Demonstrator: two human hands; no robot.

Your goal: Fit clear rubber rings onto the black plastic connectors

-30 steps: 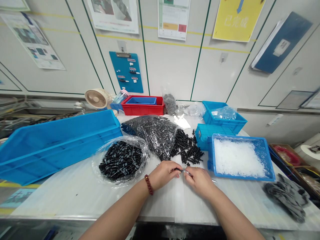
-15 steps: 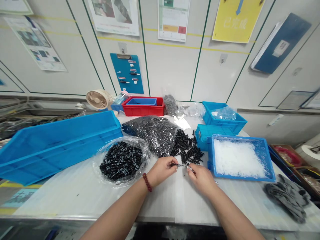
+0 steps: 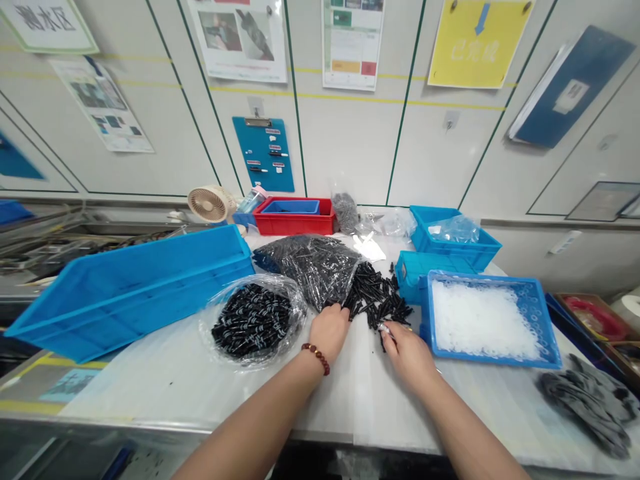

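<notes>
My left hand (image 3: 331, 328), with a beaded bracelet at the wrist, reaches to the near edge of a loose pile of slim black parts (image 3: 373, 291), beside a clear plastic bag of black parts (image 3: 320, 263). Its fingers are curled together, and their tips are partly hidden, so what they hold is unclear. My right hand (image 3: 407, 350) is closed in a pinch around a small whitish piece (image 3: 383, 328), just in front of the pile. An open plastic bag of black parts with pale rings (image 3: 253, 323) lies left of my left hand.
A blue tray (image 3: 493, 360) of small white translucent rings stands to the right. A long blue bin (image 3: 135, 287) lies on the left. Behind are a red bin (image 3: 295, 225), a fan (image 3: 210, 203) and more blue bins (image 3: 463, 253). A grey cloth (image 3: 590, 403) lies near the right edge.
My left hand has moved forward to the pile; the ringed black part seen in it earlier is no longer visible there. My right hand has shifted slightly, still pinching. The camera view has shifted a little.
</notes>
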